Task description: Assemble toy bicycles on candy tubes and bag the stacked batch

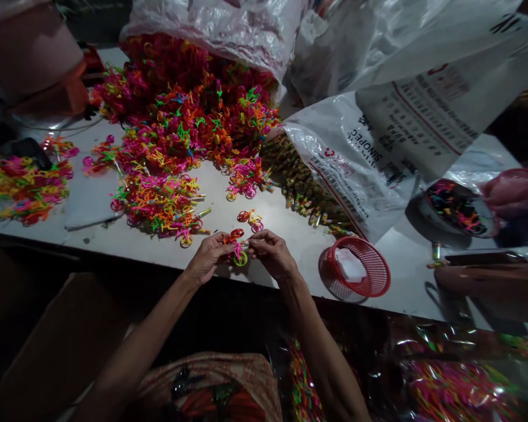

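Close to the table's front edge, my left hand [210,256] pinches a small plastic toy bicycle [240,257] with a pink frame, a red wheel and a lime green wheel. My right hand [273,253] meets it from the other side, its thumb and fingers closed on a short shiny tube [245,242] against the toy. Fingers hide most of that tube. Just beyond my hands lies another toy bicycle [255,220] in orange, yellow and pink. Left of them is a heap of finished-looking toys [162,205], several with tubes sticking out.
A large pile of colourful plastic toys [180,117] spills from a clear bag [220,23]. Small wrapped tubes [305,181] spill from a white printed sack [361,146]. A red mesh basket [381,266] stands at right by the table edge. More toys [30,190] lie far left.
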The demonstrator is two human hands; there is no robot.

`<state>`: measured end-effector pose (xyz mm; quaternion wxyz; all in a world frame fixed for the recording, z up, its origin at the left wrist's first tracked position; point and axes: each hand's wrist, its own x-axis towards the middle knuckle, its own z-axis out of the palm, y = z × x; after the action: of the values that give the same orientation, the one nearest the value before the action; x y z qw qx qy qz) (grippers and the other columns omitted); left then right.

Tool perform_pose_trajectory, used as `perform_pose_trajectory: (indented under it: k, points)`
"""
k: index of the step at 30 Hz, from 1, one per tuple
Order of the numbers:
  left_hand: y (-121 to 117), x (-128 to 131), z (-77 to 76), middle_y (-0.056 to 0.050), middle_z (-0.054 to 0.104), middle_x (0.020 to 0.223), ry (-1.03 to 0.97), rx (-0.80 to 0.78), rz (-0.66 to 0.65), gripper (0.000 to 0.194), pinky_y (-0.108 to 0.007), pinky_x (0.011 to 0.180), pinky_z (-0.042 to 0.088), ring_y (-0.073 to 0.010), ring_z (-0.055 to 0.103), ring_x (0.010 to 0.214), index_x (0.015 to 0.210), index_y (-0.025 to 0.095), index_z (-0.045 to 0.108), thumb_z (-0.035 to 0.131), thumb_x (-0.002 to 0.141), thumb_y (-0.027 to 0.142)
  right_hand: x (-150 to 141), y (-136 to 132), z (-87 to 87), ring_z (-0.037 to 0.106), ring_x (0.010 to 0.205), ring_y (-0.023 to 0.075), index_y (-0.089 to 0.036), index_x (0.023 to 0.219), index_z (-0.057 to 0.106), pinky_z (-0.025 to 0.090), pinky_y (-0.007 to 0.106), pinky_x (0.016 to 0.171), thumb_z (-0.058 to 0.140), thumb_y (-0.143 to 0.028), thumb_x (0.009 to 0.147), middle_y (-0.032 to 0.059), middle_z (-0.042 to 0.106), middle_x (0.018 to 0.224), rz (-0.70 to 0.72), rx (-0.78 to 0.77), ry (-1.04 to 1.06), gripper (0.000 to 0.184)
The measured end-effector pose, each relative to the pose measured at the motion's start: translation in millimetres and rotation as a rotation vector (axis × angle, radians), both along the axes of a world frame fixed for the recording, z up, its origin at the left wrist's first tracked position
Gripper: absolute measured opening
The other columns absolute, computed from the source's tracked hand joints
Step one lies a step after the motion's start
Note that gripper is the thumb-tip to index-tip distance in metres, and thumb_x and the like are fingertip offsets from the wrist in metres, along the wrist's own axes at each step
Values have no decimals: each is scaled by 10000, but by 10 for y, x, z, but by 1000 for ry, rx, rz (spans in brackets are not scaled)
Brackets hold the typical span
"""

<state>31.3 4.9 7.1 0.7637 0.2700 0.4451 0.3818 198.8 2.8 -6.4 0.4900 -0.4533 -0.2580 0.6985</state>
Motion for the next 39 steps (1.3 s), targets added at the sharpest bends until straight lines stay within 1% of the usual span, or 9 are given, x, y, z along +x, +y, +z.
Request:
perform_pose_trajectory:
  k: [4, 8, 14, 18, 23, 30, 33, 36, 39]
  points:
    - [-3, -8, -21, -2, 675, 638, -10, -22, -26, 473, -227, 496, 500, -119, 617, 510, 793, 135, 604, 877, 478, 359, 16, -28, -7, 626, 536, 107, -177, 669, 659, 490, 213, 509, 893, -313, 491, -13, 679, 608, 36, 11, -9, 324]
    - [-3, -10, -25, -2, 677, 645, -27, -31, -31, 482, -235, 526, 510, -119, 618, 522, 778, 135, 610, 889, 456, 359, 7, -49, -15, 640, 553, 112, -179, 668, 677, 505, 229, 561, 902, -313, 463, -13, 689, 619, 30, -9, -12, 332]
    - [-1, -6, -7, 24, 648, 604, -28, -19, -20, 472, -235, 533, 512, -109, 601, 512, 770, 144, 602, 883, 465, 369, -19, -39, -9, 583, 485, 98, -177, 673, 684, 462, 228, 510, 871, -343, 526, -21, 654, 560, -8, 2, -57, 290]
    - [-7, -10, -16, 21, 657, 632, -19, -13, 1, 469, -240, 539, 514, -109, 605, 524, 783, 144, 598, 880, 472, 355, -20, -33, 24, 519, 415, 78, -176, 644, 664, 430, 218, 451, 855, -391, 543, -29, 630, 529, 26, 8, -62, 305]
    - [-21, -21, -13, 20, 654, 621, -21, 14, -25, 454, -247, 538, 515, -112, 604, 509, 792, 141, 606, 870, 497, 364, -25, -35, 42, 532, 417, 82, -176, 652, 673, 432, 216, 453, 853, -402, 542, -2, 667, 564, 12, 2, -89, 309]
    - [-26, -27, 4, 17, 660, 617, 0, 13, -15, 467, -237, 523, 504, -109, 600, 499, 762, 145, 596, 879, 470, 376, -43, -59, 34, 546, 437, 94, -170, 646, 697, 457, 235, 483, 862, -382, 530, 2, 665, 550, 16, 26, -106, 292]
    - [-27, -49, -15, 19, 649, 590, 65, 53, -9, 420, -235, 517, 492, -115, 598, 497, 724, 154, 578, 861, 491, 359, -68, -93, 67, 582, 475, 115, -172, 646, 707, 486, 257, 520, 846, -373, 561, 12, 682, 582, 13, 87, -187, 258]
    - [-16, -66, -41, 41, 624, 542, 208, 143, 42, 345, -209, 502, 461, -96, 570, 476, 675, 165, 562, 829, 513, 314, -162, -129, 94, 605, 508, 130, -178, 658, 716, 498, 260, 542, 824, -362, 599, 3, 668, 565, -39, 157, -310, 221]
    - [16, -107, -54, 50, 606, 519, 325, 214, 67, 287, -196, 488, 440, -89, 551, 465, 656, 172, 552, 778, 553, 316, -308, -137, 83, 605, 519, 129, -174, 668, 709, 502, 258, 548, 799, -383, 630, 5, 667, 581, -81, 165, -348, 231]
